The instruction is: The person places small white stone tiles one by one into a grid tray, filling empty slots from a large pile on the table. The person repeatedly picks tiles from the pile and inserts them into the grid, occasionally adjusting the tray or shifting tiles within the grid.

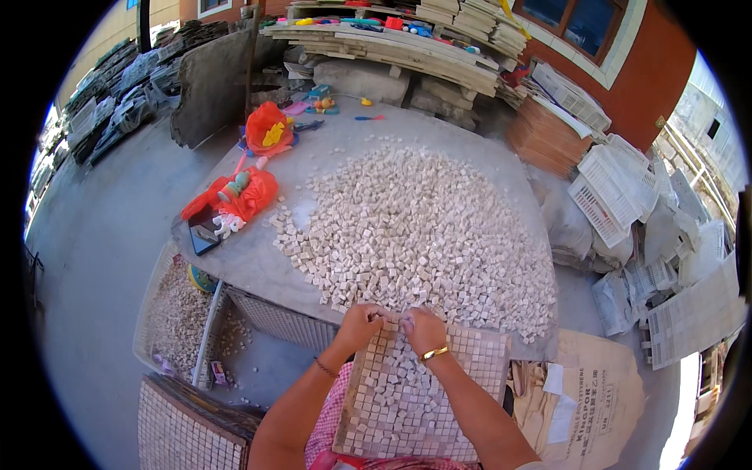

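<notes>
Hundreds of small pale stone cubes (415,227) lie heaped on the grey table (258,262), and the person sits at its six o'clock edge with a square grid tray (478,360) tilted on the lap. Both hands meet at the tray's twelve o'clock rim, right where the heap spills down. The left hand (360,323) is curled, its fingers closed in toward the palm; whether they pinch a cube I cannot tell. The right hand (423,329), with a gold bangle (433,353) on its wrist, has its fingertips drawn narrow at the same spot, seemingly gathering cubes.

Loose cubes already lie scattered across the tray's middle, unseated. To my eye, doing this well means sweeping few cubes at a time, pressing each flat into its own cell, and keeping the tray steady so the seated ones stay put.

At nine o'clock of the hands sits a wire-mesh crate (274,317), and at ten o'clock red plastic bags (251,192) and a dark phone (204,233). White plastic grids (611,192) pile up at two o'clock.

The fingertips are too small to read, the tray's six o'clock edge is hidden behind the forearms, and the fisheye rim bends everything outlying.
</notes>
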